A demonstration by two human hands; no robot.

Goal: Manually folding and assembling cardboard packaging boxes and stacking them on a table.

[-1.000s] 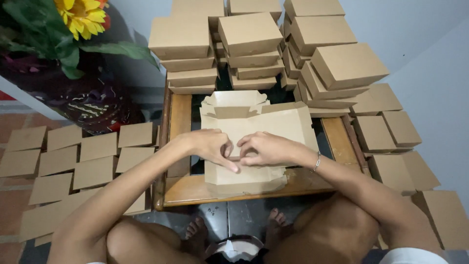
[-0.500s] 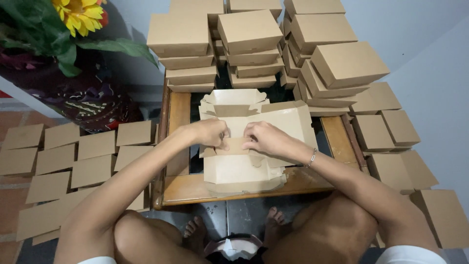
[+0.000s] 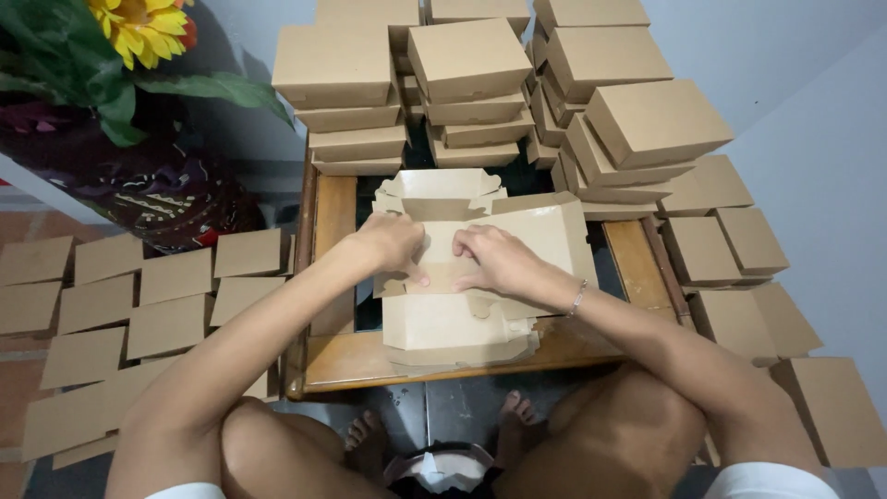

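A flat brown cardboard box blank (image 3: 462,319) lies on a stack of like blanks on a small wooden table (image 3: 333,356). My left hand (image 3: 395,245) and my right hand (image 3: 494,259) press side by side on a fold across the blank's middle, fingers bent down onto the card. The far flaps (image 3: 439,189) stand partly raised beyond my fingers. A thin bracelet sits on my right wrist.
Folded brown boxes (image 3: 471,60) are piled high behind the table, and more (image 3: 725,240) sit at the right. Several flat cardboard sheets (image 3: 166,300) cover the floor at left. A pot with a yellow flower (image 3: 139,28) stands at the far left. My knees and feet are below the table.
Both hands have moved away from me along the blank, from its near middle to a fold further up. The blank's near part now lies uncovered.
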